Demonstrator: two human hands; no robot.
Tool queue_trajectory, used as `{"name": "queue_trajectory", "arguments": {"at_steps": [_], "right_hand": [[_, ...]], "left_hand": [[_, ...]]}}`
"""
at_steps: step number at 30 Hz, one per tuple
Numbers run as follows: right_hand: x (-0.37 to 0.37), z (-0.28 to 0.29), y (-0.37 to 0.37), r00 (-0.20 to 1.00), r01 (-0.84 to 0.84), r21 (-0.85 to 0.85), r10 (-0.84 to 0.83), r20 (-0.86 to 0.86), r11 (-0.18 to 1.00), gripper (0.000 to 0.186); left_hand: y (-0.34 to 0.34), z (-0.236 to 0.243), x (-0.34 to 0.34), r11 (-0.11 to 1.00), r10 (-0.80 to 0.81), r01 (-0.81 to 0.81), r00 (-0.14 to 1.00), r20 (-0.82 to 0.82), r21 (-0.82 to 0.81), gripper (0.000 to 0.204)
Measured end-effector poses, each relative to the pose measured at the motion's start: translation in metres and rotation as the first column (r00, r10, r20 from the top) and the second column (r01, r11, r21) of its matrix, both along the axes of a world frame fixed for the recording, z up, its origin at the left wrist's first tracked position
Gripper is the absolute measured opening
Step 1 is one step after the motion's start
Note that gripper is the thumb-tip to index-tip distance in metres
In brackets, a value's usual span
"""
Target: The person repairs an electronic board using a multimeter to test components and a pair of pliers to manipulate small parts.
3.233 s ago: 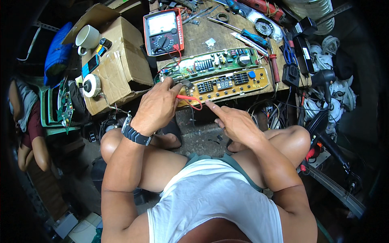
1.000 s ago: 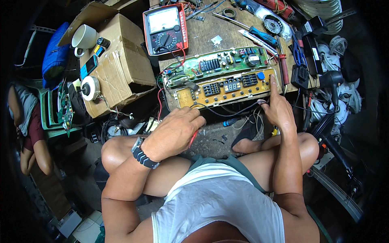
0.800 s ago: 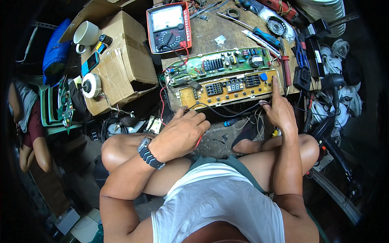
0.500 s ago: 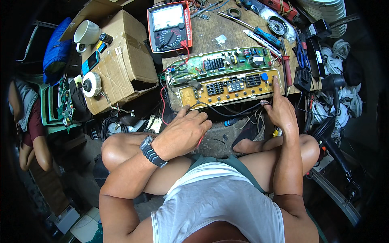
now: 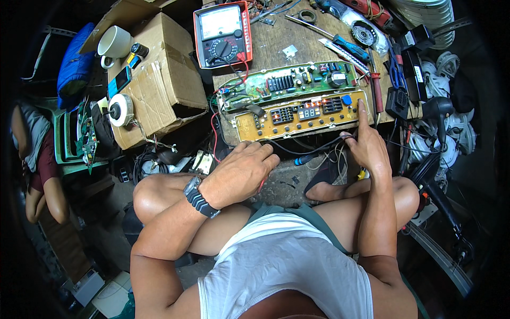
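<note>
Across the bench edge lies a long brown control board [image 5: 297, 118] with rows of buttons, a lit two-digit display [image 5: 309, 114] and glowing red lights. My right hand [image 5: 367, 146] stretches its index finger onto the board's right end, while its other fingers curl on a black cable [image 5: 313, 149]. My left hand [image 5: 247, 167] is curled just below the board's left front edge. A bit of red shows under it, and a red lead [image 5: 214, 130] runs down toward it; what its fingers grip is mostly hidden. Behind sits a green circuit board [image 5: 289, 85] with components.
An analog multimeter [image 5: 223, 37] stands at the back. Left of it is a cardboard box [image 5: 170, 64] bearing a mug [image 5: 114, 41] and a phone [image 5: 122, 78]. Screwdriver [image 5: 350, 48], red-handled tool [image 5: 376, 93] and cables lie at right. Another person [image 5: 40, 154] is at far left.
Red lights now glow on the brown board. My left index finger has drawn back from the board's edge and curled. The cable near it has shifted; my right hand stays put.
</note>
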State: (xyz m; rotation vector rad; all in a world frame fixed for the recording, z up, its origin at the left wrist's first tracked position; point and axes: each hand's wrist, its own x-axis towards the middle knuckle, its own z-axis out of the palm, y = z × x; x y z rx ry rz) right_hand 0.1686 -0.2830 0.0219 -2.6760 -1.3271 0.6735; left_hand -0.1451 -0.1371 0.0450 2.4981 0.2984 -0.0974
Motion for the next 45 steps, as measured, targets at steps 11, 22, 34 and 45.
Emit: {"name": "queue_trajectory", "arguments": {"at_steps": [11, 22, 34, 45], "right_hand": [[-0.005, 0.006, 0.0, 1.0, -0.014, 0.009, 0.014, -0.002, 1.0, 0.108], [-0.004, 0.007, 0.001, 0.998, 0.007, 0.003, -0.007, -0.059, 1.0, 0.109], [-0.005, 0.013, 0.002, 0.995, 0.042, -0.031, -0.044, -0.091, 0.999, 0.108], [-0.001, 0.002, -0.006, 0.997, 0.009, 0.04, -0.005, -0.081, 0.999, 0.108]], "left_hand": [[0.0, 0.0, 0.0, 1.0, 0.012, -0.012, 1.0, 0.006, -0.016, 0.033], [0.0, 0.002, 0.0, 1.0, 0.026, -0.026, 1.0, 0.002, -0.012, 0.039], [-0.008, -0.005, 0.004, 0.998, -0.029, 0.031, 0.999, -0.03, 0.053, 0.038], [-0.01, -0.011, 0.011, 0.996, -0.027, 0.029, 0.999, -0.027, 0.087, 0.035]]}}
